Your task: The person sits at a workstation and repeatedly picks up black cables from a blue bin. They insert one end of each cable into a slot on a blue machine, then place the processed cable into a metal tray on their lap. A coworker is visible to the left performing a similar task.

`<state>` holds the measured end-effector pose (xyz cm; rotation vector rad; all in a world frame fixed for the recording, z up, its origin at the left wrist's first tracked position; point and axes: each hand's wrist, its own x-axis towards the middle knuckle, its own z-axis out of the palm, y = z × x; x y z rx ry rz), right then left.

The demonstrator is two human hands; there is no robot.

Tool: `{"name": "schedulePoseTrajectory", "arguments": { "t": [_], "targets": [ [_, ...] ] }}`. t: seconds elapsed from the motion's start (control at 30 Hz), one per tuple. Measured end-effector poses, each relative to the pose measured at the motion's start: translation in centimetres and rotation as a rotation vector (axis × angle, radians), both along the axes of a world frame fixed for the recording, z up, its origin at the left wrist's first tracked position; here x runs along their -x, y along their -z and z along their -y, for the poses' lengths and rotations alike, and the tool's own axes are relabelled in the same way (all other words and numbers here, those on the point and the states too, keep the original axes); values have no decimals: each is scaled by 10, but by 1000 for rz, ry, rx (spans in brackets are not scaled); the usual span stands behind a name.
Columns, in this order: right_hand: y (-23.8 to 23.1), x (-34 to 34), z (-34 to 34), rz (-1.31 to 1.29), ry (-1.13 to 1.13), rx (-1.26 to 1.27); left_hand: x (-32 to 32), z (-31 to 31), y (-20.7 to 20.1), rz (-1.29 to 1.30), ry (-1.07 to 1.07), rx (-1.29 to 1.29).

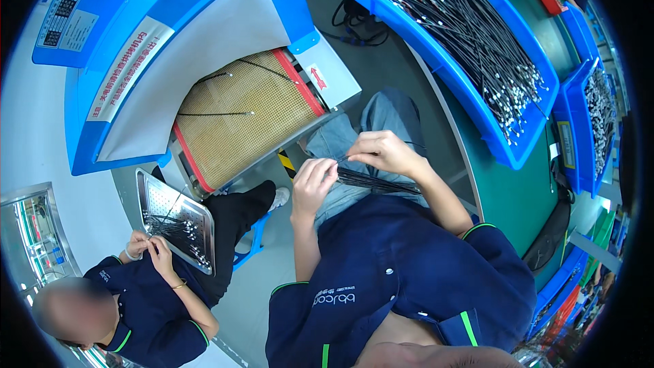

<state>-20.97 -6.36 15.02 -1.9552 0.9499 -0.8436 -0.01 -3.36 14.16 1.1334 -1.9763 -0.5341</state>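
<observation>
My left hand (315,178) is closed in a pinch over my lap, on the end of a thin black cable. My right hand (387,152) is just to its right and slightly farther off, its thumb and fingers pinched on the same cable. The cable's tip is mostly hidden by my fingers. Below my right hand, a bundle of black cables (375,180) lies across my lap, its left end close to my left hand.
Ahead, a blue machine (197,34) has a mesh conveyor belt (235,133) carrying several black cables. A blue bin (524,143) full of cables stands on the green table (501,194). To the left, a co-worker's hands (151,245) work at a metal tray (203,215) of cables.
</observation>
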Motion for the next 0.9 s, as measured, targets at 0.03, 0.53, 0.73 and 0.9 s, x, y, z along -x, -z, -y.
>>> {"name": "schedulePoseTrajectory", "arguments": {
  "t": [0.03, 0.53, 0.73, 0.9],
  "targets": [
    [0, 0, 0, -2, 2, 3, 0, 0, 0, -2, -6, 2],
    [-10, 31, 6, -137, 178, -139, -38, 12, 21, -210, -302, -224],
    [-19, 17, 11, -102, 229, -115, -27, 11, 53, -841, -366, -562],
    [-7, -1, 12, -32, 176, -185, 22, 0, 57, -1147, -164, -757]
  ]
}}
